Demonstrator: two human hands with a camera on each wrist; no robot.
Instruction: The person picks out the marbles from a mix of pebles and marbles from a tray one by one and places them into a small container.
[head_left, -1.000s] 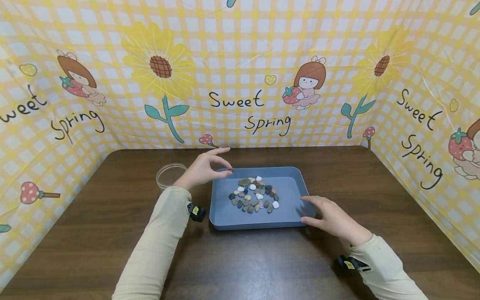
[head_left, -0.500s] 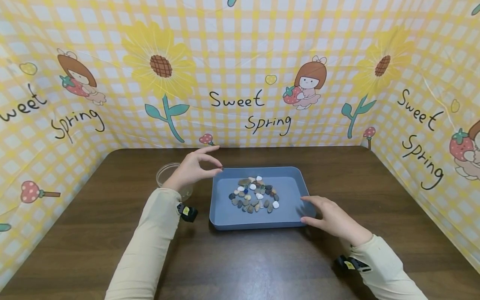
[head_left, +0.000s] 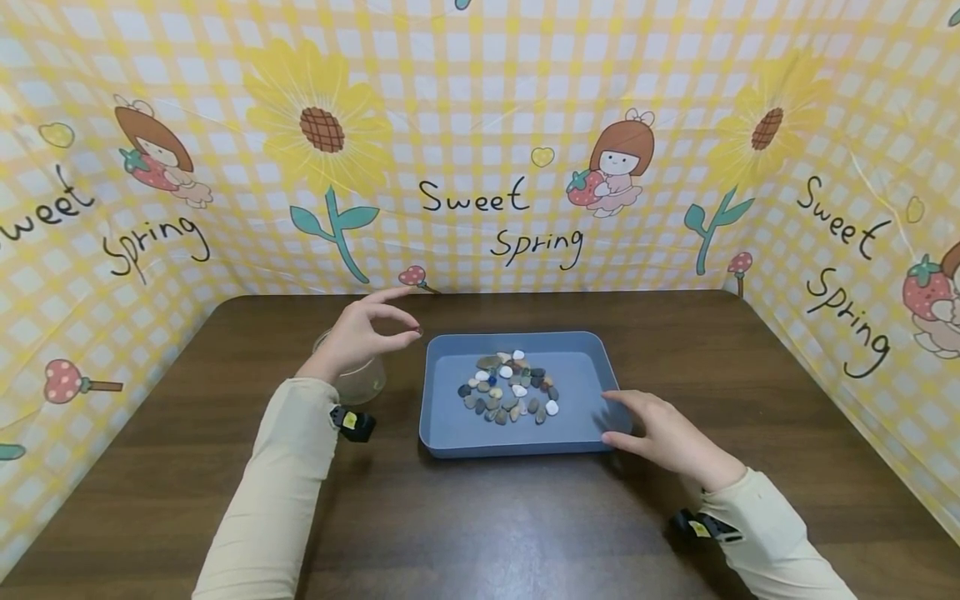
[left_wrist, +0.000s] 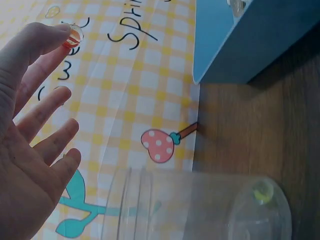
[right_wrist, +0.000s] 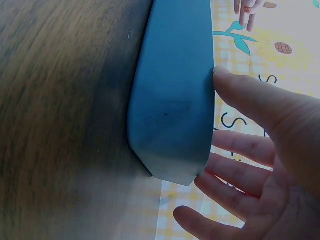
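A yellow-and-white checked cloth [head_left: 465,92] stands behind my brown wooden table [head_left: 495,533] and along both its sides. On it I see printed sunflowers [head_left: 322,130], cartoon figures [head_left: 621,150] hugging red strawberries [head_left: 583,189], small yellow hearts [head_left: 542,157] and black lettering [head_left: 474,197] reading "Sweet Spring".

"Sweet Spring" | yellow-checked cloth [head_left: 465,100] | back, left and right sides

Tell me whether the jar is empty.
Not empty: the left wrist view shows a yellowish marble inside the jar, near its base.
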